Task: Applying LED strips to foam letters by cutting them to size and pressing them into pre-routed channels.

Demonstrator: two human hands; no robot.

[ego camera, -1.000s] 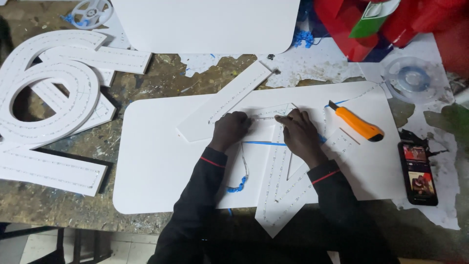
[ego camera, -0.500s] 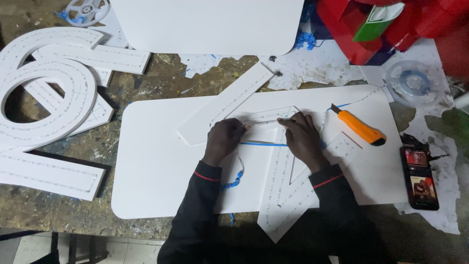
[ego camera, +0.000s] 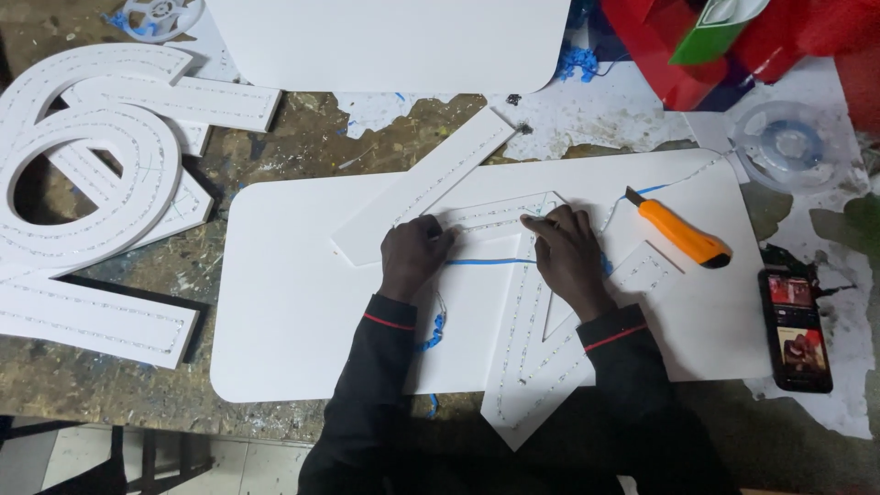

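Note:
A white foam letter piece (ego camera: 522, 348) with rows of small LED dots lies on a big white board (ego camera: 293, 302). My left hand (ego camera: 414, 257) presses its fingertips onto the piece's top bar. My right hand (ego camera: 568, 258) pinches down on the same bar, a little to the right. A blue strip (ego camera: 490, 262) runs between the two hands, and curled blue backing (ego camera: 433, 332) lies by my left sleeve. A long white strip (ego camera: 431, 183) lies diagonally above my left hand. An orange utility knife (ego camera: 683, 234) rests right of my right hand.
Large white foam letters (ego camera: 82, 183) fill the left of the worn table. A second white board (ego camera: 385, 41) lies at the top. A phone (ego camera: 795, 328) with a lit screen sits at the right, a clear reel (ego camera: 784, 145) above it, red bags (ego camera: 697, 46) at top right.
The view has shifted slightly. Both hands stay on the letter's top bar; the right hand's fingers have crept a little along it.

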